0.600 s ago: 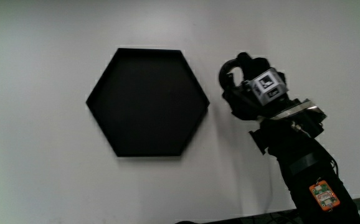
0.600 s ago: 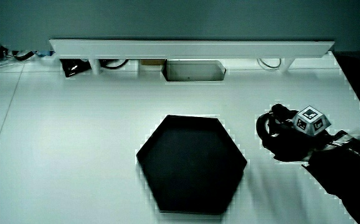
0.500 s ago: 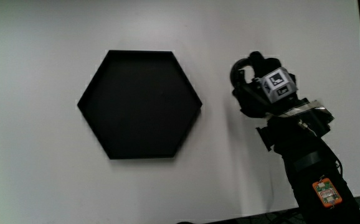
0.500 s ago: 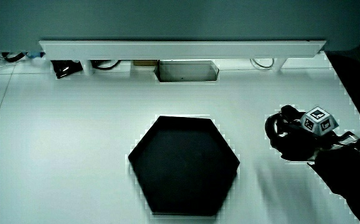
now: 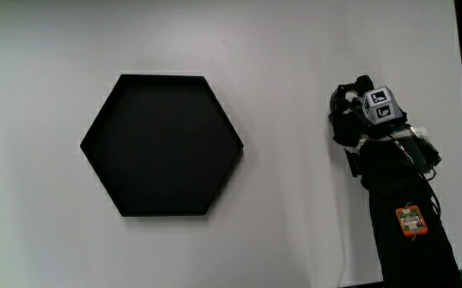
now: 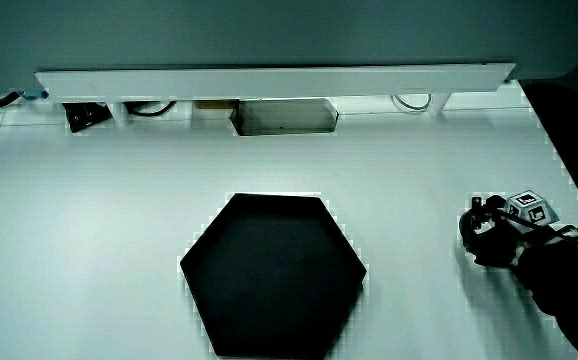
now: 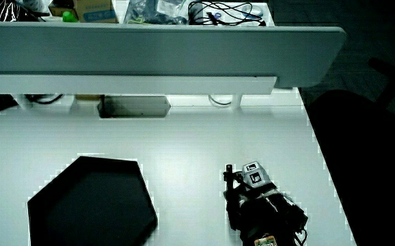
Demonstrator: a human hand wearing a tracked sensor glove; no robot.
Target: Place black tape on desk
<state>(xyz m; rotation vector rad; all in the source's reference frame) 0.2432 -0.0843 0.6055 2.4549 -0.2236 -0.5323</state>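
Observation:
The gloved hand (image 5: 351, 122) is low over the white table, beside the black hexagonal tray (image 5: 163, 144) and close to the table's edge (image 5: 460, 96). Its fingers are curled around a black tape ring (image 5: 340, 99), which sticks out past the fingertips just above the table top. The patterned cube (image 5: 380, 106) sits on the back of the hand. In both side views the hand (image 6: 496, 243) (image 7: 247, 196) shows with the tape (image 6: 472, 222) at its fingertips. The tray (image 6: 274, 275) holds nothing.
A low white partition (image 6: 269, 80) runs along the table, with a grey box (image 6: 284, 117) and cables under it. Cables and boxes lie on top of the partition (image 7: 184, 10). The dark floor (image 7: 361, 137) starts past the table's edge.
The hand, still holding the tape, has moved away from the tray toward the table's edge. The tray has not moved on the table.

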